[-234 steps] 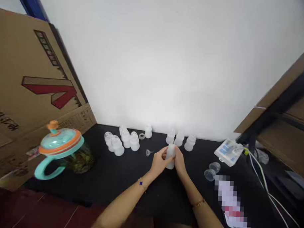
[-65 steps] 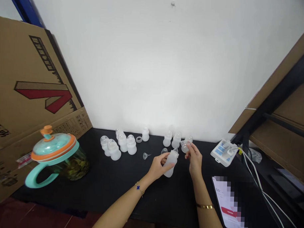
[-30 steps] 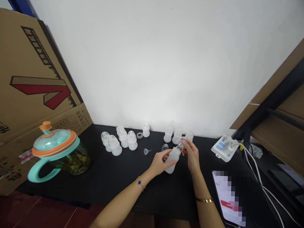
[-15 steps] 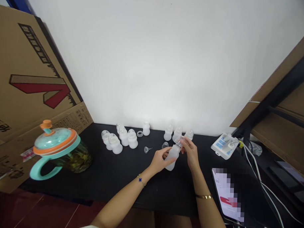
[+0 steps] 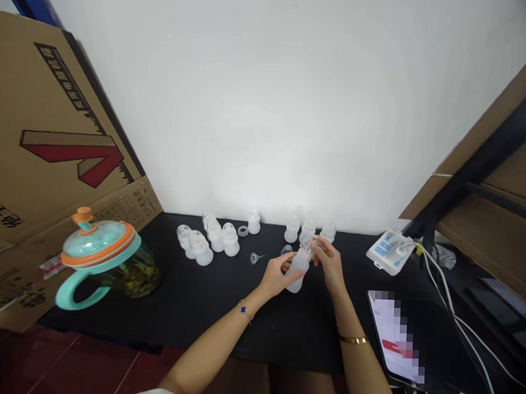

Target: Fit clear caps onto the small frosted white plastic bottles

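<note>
My left hand [image 5: 277, 276] is wrapped round a small frosted white bottle [image 5: 297, 269], tilted over the black table [image 5: 207, 301]. My right hand [image 5: 327, 261] pinches a small clear cap [image 5: 310, 242] at the bottle's neck. Just behind the hands stand three more white bottles [image 5: 307, 228] along the wall. A clear dome cap [image 5: 286, 250] lies on the table next to the held bottle.
Several capped bottles [image 5: 210, 239], a loose ring [image 5: 243, 231] and a tiny funnel [image 5: 255, 257] lie at centre left. A teal and orange jug [image 5: 101, 257] stands left, before a cardboard box [image 5: 53, 149]. A phone [image 5: 394, 336], a white power strip [image 5: 390, 249] and cables lie right.
My right hand came from the bottles at the back with the clear cap and now holds it at the neck of the bottle. My left hand keeps the bottle, tilted more upright.
</note>
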`<state>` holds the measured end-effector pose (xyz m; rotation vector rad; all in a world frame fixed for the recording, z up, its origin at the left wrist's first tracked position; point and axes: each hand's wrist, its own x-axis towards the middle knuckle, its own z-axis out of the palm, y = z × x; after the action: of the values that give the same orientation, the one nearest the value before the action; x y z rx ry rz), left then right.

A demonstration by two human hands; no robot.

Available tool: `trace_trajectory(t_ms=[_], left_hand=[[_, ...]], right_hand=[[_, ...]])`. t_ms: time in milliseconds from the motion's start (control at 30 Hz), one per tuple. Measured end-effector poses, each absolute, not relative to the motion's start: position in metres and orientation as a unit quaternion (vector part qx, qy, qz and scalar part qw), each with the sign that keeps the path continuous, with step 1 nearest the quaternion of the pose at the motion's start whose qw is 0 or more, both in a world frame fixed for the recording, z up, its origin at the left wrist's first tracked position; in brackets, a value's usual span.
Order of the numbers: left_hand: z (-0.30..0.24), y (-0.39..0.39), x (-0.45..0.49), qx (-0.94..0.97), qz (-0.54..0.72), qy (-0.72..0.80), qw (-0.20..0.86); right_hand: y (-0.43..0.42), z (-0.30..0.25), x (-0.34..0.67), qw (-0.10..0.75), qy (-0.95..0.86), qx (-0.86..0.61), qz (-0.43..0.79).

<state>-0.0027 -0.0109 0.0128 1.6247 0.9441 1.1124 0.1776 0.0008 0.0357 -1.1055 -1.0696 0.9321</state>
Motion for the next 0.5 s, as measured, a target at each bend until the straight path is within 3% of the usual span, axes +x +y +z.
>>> trace_trajectory(t_ms=[500], left_hand=[[0.0124, -0.0092, -0.0033, 0.665, 0.456, 0.377, 0.456]], right_hand=[[0.0025, 0.035, 0.1792, 0.609, -0.474, -0.494, 0.4]])
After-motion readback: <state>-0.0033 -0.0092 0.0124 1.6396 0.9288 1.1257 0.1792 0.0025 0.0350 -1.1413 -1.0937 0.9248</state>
